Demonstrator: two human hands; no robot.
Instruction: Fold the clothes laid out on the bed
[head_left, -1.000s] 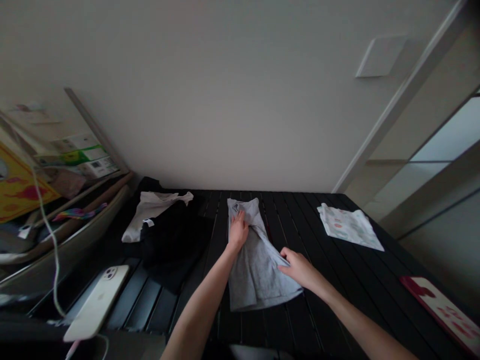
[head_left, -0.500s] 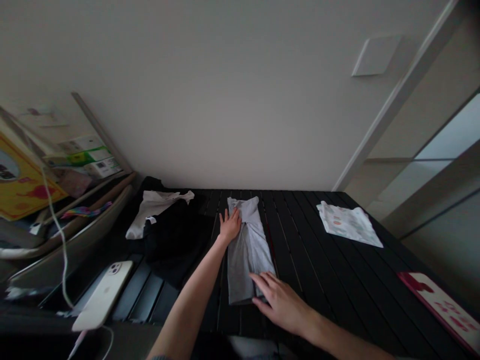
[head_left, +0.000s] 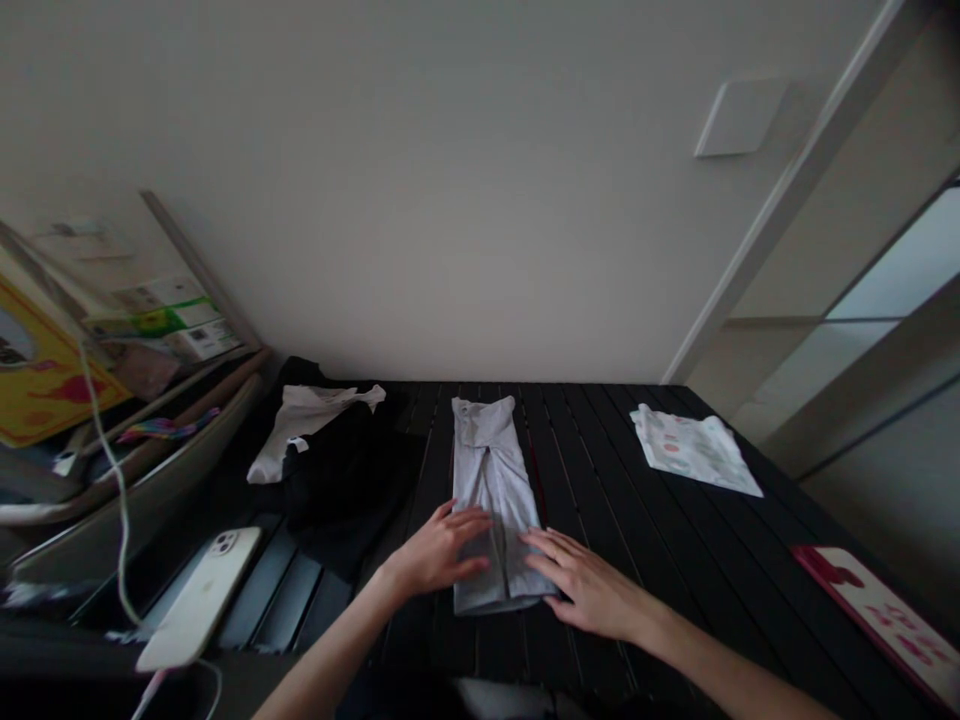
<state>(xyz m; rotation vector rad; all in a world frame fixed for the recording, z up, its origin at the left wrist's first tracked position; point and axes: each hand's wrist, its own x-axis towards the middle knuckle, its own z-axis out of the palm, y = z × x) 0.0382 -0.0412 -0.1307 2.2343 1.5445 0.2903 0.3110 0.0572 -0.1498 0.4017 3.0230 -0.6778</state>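
A grey garment (head_left: 487, 470), folded into a long narrow strip, lies lengthwise on the black slatted table (head_left: 600, 530). My left hand (head_left: 442, 548) rests on its lower left side, fingers spread and reaching over the cloth. On the opposite side, my right hand (head_left: 581, 580) has its outstretched fingertips on the lower right edge. Neither hand grips the fabric. Two layers meet along a seam down the garment's middle, with a crosswise fold near the far end.
To the left lie a black garment (head_left: 352, 490) and a light grey one (head_left: 289, 430). A white phone (head_left: 199, 600) with a cable sits near a bin (head_left: 172, 470) of odds and ends. At right are a folded white printed garment (head_left: 697, 450) and a red-edged card (head_left: 885, 610).
My left hand has come from the garment's far end down to its near left side. My right hand has shifted slightly right and up, its fingers still on the cloth.
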